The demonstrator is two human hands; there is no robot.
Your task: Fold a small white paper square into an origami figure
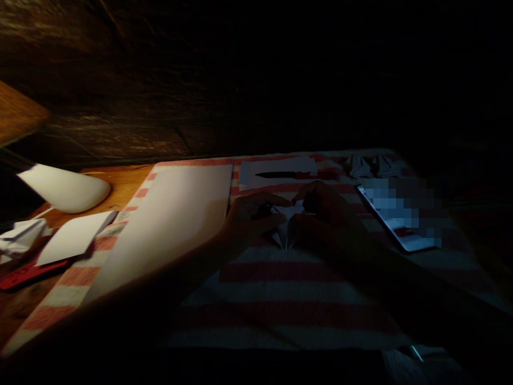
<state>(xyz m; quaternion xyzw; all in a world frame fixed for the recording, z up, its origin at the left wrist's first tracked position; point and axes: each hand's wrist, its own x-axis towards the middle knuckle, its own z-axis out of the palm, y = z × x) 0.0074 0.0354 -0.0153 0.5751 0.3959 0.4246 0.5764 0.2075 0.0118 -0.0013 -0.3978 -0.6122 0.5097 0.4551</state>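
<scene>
A small folded white paper piece (286, 227), pointed toward me, is pinched between my two hands above the striped cloth (288, 291). My left hand (254, 211) grips its left side, thumb and fingers closed. On the other side my right hand (323, 211) holds the paper's right part, its fingers mostly in shadow. Just beyond lies a knife (294, 175) with a dark blade and red handle, partly over a white sheet (256, 167). To the left of my hands, a large white sheet (180, 214) lies flat on the cloth.
A lit tablet or phone (395, 214), partly blurred out, lies at the right. Two folded paper shapes (371, 166) stand behind it. At the left are a white lamp base (68, 188), a curled paper (76, 235), crumpled or folded paper (24, 235) and a red object (32, 274).
</scene>
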